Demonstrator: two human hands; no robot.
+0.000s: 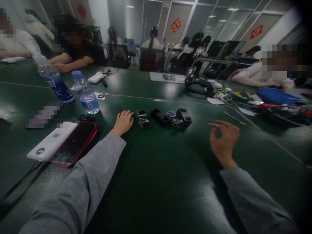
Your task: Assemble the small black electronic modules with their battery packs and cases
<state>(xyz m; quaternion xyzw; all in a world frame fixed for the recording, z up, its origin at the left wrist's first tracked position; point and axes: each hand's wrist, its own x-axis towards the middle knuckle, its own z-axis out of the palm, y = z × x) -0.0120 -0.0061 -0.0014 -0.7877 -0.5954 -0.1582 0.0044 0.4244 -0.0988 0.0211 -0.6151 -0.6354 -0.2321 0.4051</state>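
Note:
My left hand (123, 122) rests on the dark green table (156, 182), its fingers curled down and holding nothing, just left of a small circuit board with a blue screen (142, 118). To the right of that board lie a black housing (159, 117), a second small board with a screen (175, 119) and another black housing (184, 116). My right hand (223, 141) hovers above the table to the right of these parts, fingers loosely spread and empty. Both arms wear grey sleeves.
A red-cased phone (75, 143) and a white power bank (51, 141) lie at the left, with two water bottles (85, 93) behind them. A wrench (234, 118), cables, headphones (200, 86) and a blue tray (278, 96) sit at the right. Other people sit around the table.

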